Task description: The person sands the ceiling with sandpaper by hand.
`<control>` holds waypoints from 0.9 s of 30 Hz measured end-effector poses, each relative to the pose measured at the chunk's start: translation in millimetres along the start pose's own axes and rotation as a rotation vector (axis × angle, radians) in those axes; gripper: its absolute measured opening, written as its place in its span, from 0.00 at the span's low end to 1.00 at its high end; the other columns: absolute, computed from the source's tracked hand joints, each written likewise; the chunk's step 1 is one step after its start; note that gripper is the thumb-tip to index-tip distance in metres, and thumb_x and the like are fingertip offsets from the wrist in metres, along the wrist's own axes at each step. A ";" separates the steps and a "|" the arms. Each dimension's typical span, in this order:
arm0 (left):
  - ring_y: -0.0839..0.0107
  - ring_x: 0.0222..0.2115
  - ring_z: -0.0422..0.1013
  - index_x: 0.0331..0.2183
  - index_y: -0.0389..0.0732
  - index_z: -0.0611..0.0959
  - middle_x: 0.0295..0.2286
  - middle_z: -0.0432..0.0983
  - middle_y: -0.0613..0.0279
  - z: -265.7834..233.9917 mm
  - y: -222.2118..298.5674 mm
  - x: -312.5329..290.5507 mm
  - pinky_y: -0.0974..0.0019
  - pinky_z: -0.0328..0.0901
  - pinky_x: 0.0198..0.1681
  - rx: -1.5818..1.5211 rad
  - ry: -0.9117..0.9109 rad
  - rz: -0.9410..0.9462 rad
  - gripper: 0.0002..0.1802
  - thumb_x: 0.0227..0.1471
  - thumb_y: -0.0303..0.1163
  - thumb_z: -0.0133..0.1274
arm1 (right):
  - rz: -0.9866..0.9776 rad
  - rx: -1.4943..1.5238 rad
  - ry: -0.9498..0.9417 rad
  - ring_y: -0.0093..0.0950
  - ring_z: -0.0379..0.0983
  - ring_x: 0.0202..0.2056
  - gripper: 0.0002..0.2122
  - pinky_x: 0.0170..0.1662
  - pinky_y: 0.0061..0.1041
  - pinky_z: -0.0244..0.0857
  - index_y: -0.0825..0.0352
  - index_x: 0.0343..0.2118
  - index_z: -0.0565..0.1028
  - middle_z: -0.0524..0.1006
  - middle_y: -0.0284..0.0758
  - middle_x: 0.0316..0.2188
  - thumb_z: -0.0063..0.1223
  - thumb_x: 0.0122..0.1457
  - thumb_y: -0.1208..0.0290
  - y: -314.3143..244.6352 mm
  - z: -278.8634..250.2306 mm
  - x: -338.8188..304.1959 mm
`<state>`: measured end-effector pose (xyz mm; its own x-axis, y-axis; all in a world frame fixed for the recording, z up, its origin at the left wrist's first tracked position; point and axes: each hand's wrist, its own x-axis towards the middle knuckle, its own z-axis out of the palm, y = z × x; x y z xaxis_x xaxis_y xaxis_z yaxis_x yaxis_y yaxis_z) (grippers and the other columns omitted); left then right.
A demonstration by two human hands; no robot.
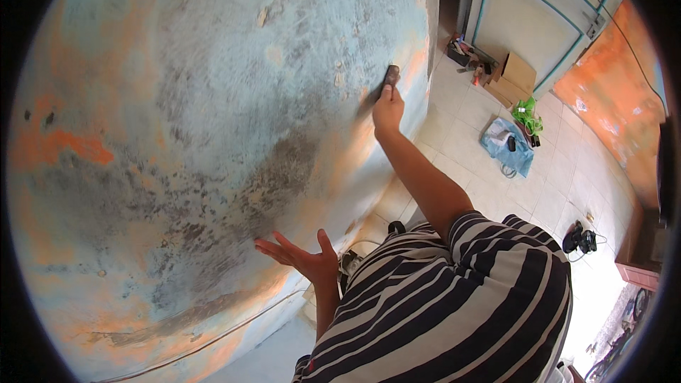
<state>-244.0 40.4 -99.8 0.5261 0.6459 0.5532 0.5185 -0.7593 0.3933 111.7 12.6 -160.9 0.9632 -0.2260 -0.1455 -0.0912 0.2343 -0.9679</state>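
Observation:
My right hand (pixel 388 108) is closed around a small dark brown block (pixel 393 76), held up against the wall (pixel 234 21) near its right-hand edge. Whether the block is a sanding block, a brush or a scraper does not show clearly. Lower down, my left hand (pixel 306 258) has its fingers stretched out and apart, holding nothing. Its fingertips are close to the wall surface; contact cannot be made out. Worn light blue paint covers the wall, with orange areas, dark blotches and small chipped spots.
A cable (pixel 234 332) runs along the wall's lower part. Behind, on the tiled floor (pixel 454 117), lie a cardboard box (pixel 512 79), a green bag (pixel 526 115), a light blue cloth or bag (pixel 508 145) and a black corded device (pixel 582 240). A pale door (pixel 532 18) stands beyond.

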 end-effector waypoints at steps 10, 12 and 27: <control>0.34 0.71 0.19 0.72 0.47 0.40 0.70 0.17 0.37 55.4 73.3 38.8 0.24 0.31 0.67 -0.028 0.049 0.004 0.61 0.53 0.45 0.63 | 0.169 -0.015 -0.052 0.37 0.73 0.34 0.20 0.43 0.38 0.67 0.77 0.48 0.76 0.79 0.45 0.33 0.39 0.72 0.62 -31.6 -4.3 98.0; 0.33 0.70 0.19 0.72 0.47 0.40 0.70 0.18 0.37 72.4 90.4 52.4 0.24 0.31 0.67 -0.045 0.055 -0.020 0.60 0.53 0.44 0.63 | -0.169 -0.072 -0.219 0.24 0.68 0.34 0.17 0.43 0.30 0.65 0.74 0.47 0.77 0.77 0.36 0.31 0.40 0.72 0.66 -54.0 -8.5 89.9; 0.40 0.72 0.26 0.72 0.41 0.41 0.71 0.24 0.38 142.3 175.5 91.2 0.32 0.38 0.70 0.134 0.280 -0.231 0.57 0.59 0.46 0.61 | -1.043 -0.163 -0.559 0.47 0.47 0.73 0.22 0.73 0.40 0.43 0.68 0.68 0.63 0.60 0.49 0.70 0.36 0.74 0.70 -129.6 -13.4 183.3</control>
<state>-9.1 -22.6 -84.9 0.1901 0.7378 0.6477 0.6952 -0.5670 0.4418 296.7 -71.9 -64.9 0.5648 0.2159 0.7965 0.8083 0.0501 -0.5867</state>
